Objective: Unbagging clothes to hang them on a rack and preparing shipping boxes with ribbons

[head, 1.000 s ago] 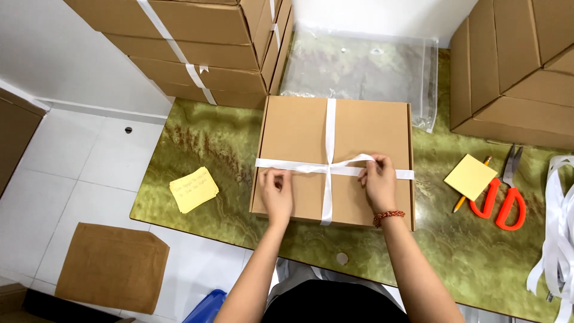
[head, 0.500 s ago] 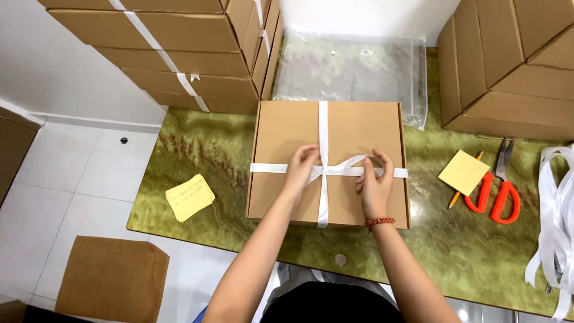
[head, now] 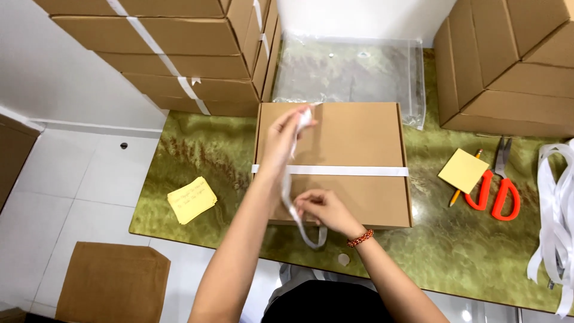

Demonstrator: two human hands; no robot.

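Observation:
A flat brown cardboard box (head: 353, 143) lies on the green marble-patterned table (head: 454, 251). One white ribbon band (head: 359, 171) runs across its lid from side to side. My left hand (head: 281, 134) is raised over the box's left half and pinches the upper end of a second white ribbon strip (head: 288, 191). My right hand (head: 320, 209), with a beaded bracelet at the wrist, grips the same strip near the box's front edge. Below that hand the strip hangs in a loop over the table.
Stacks of ribbon-tied cardboard boxes (head: 179, 54) stand at the back left, plain ones (head: 508, 60) at the back right. A clear plastic bag (head: 353, 69) lies behind the box. Yellow notes (head: 191, 199) (head: 463, 170), orange scissors (head: 499, 185), a pencil and loose white ribbons (head: 556, 221) lie around.
Both hands were at the ribbon crossing on the lid. Now the lengthwise strip is lifted off the box, the left hand raised with its upper end, the right hand pulled back to the front edge.

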